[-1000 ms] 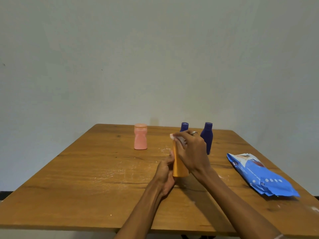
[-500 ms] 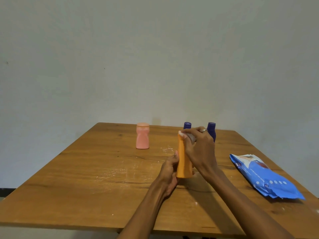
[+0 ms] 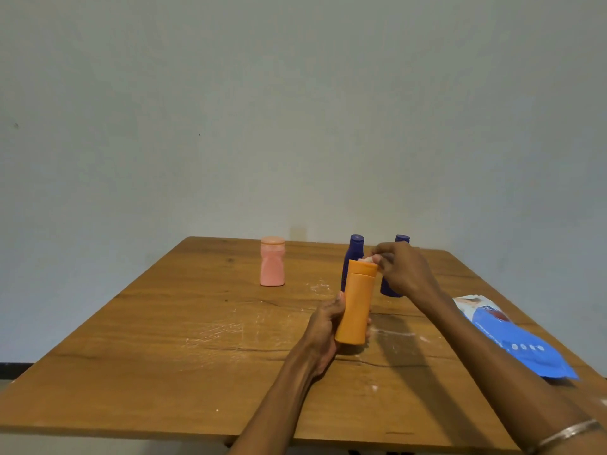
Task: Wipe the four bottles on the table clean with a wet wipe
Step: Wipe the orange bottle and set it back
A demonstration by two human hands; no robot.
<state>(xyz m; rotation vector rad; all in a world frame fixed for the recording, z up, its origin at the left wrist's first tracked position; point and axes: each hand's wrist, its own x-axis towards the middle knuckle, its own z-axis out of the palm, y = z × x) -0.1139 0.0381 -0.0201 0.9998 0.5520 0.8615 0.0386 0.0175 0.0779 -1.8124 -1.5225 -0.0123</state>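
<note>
So the left hand (image 3: 323, 326) is wrapping its grip round the lower body of the orange bottle (image 3: 357, 303), holding it tilted just above the bench (image 3: 164, 339). The right hand (image 3: 402, 269) is pinching a white wet wipe (image 3: 369, 259) against the cap. Pink bottle (image 3: 272, 261) and two dark blue bottles (image 3: 353, 252) are standing behind, with the blue wipes pack (image 3: 522, 343) lying off to the right.

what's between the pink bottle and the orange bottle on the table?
Nothing stands there. In the head view, the stretch from the pink bottle to the orange bottle is bare table, with only whitish scuff marks.
</note>
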